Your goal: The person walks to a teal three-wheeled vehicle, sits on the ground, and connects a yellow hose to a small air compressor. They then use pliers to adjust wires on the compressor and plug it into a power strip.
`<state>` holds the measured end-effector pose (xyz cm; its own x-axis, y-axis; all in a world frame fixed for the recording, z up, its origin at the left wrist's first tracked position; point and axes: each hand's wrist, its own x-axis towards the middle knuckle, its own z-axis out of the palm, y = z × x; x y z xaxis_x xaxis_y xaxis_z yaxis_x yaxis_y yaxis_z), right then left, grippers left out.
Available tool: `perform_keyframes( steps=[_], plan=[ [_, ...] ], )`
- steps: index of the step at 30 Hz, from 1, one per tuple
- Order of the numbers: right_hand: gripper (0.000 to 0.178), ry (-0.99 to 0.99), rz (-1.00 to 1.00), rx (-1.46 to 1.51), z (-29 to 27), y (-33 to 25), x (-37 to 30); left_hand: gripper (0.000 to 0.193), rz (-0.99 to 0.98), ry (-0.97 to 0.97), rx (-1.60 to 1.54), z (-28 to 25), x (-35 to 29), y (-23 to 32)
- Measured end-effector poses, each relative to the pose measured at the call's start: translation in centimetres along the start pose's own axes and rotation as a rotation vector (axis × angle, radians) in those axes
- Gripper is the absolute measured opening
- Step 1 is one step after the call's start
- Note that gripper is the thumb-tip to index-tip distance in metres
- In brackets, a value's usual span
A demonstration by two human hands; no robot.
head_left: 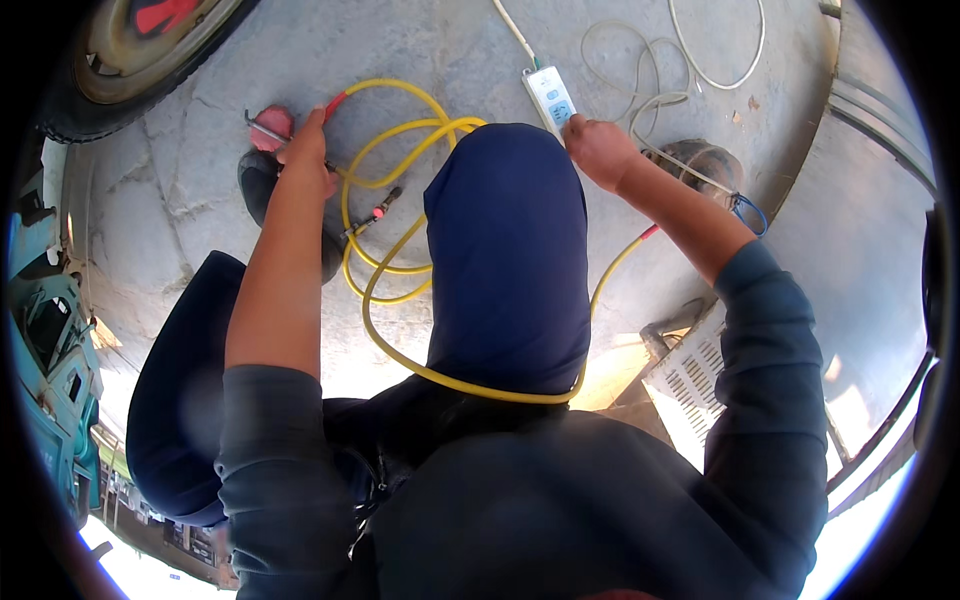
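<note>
My left hand is closed around a tool with a thin silver tube; most of the tool is hidden by the fingers. Just behind the tube is a round pinkish-red thing. The red-sleeved end of a yellow hose reaches this hand, and the hose lies in loops on the floor and passes across my raised knee. At the right, the curled fingers of my right hand grip the near end of a white and blue power strip.
A coupling with a red ring lies among the hose loops. White cable coils beyond the strip. Beside my right forearm is a brownish rounded thing. A wheel stands far left, teal machinery at the left edge.
</note>
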<state>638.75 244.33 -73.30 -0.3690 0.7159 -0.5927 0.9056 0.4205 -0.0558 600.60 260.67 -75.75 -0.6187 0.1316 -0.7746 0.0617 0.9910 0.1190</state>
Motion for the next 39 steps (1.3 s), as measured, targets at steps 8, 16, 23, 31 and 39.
perform_keyframes(
  steps=[8, 16, 23, 31, 39],
  plan=[
    [0.010, 0.097, 0.222, 0.120, -1.0, -1.8, -0.1, 0.061, 0.072, -0.094, -0.319, -1.0, 3.5, -0.8],
    [0.017, 0.297, 0.540, 0.370, 1.1, -3.8, -0.2, 0.031, 0.432, -0.258, -0.396, -6.6, -0.7, 5.2],
    [0.036, 0.821, 1.090, 0.899, -2.8, -5.7, 0.3, 0.026, 0.633, -0.652, -0.525, -15.2, -8.4, 8.5],
    [0.049, 1.134, 0.372, 1.592, -26.4, -9.8, 1.2, 0.046, 0.805, -1.556, -0.172, -21.8, -23.3, 7.8],
    [0.062, 0.581, -0.243, 2.358, -28.2, -16.5, 6.1, 0.036, 0.385, -1.747, -0.006, -19.3, -22.8, 6.0]
  ],
)
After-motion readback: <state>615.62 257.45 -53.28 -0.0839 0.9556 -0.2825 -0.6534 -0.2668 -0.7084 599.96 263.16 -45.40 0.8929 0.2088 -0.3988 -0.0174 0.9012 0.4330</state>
